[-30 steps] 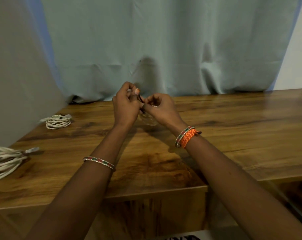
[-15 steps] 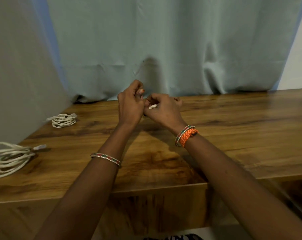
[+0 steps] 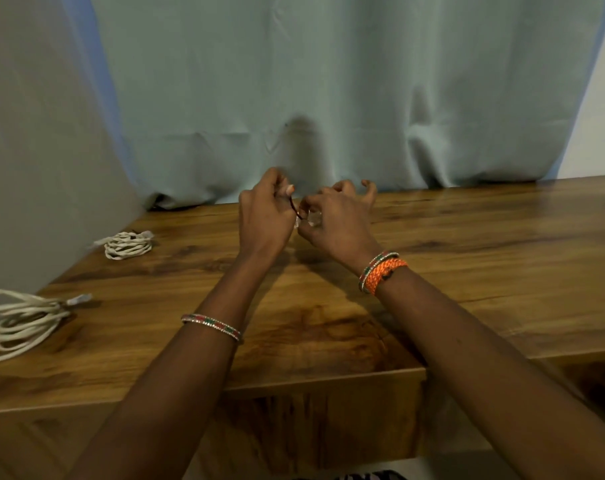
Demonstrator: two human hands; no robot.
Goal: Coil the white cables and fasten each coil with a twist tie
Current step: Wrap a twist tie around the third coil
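My left hand [image 3: 264,216] and my right hand [image 3: 335,220] are raised together above the middle of the wooden table [image 3: 467,271]. Between them runs a thin dark twist tie [image 3: 296,211], pinched by the thumb and fingers of both hands. A small clear packet [image 3: 311,219] peeks out under my right hand's fingers. The outer fingers of my right hand are spread. A tied white cable coil [image 3: 129,244] lies at the far left of the table. A looser white cable coil [image 3: 24,323] lies at the near left edge, partly cut off by the frame.
A pale green curtain [image 3: 329,98] hangs behind the table, and a grey wall [image 3: 34,150] closes the left side. The table's front edge [image 3: 294,382] runs just below my forearms, with bare wood to the right of my hands.
My hands have drawn slightly apart, showing the dark twist tie between them. My right hand's outer fingers have spread open. The view has shifted a little to the left.
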